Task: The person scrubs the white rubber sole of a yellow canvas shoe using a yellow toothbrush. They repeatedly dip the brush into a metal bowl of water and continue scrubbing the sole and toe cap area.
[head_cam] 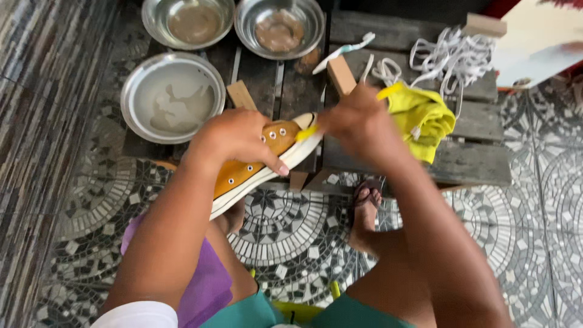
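On the bench (473,164), three bowls (173,97) sat at ten o'clock, laces (452,58) at two, a cloth (422,118) right of the sneaker (267,161).

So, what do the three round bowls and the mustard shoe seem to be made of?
The three round silver bowls look like bare metal: shiny grey with bright reflections on the rims. The mustard-yellow shoe in the left hand seems woven canvas, matte, with small metal eyelets; its white sole looks like rubber.
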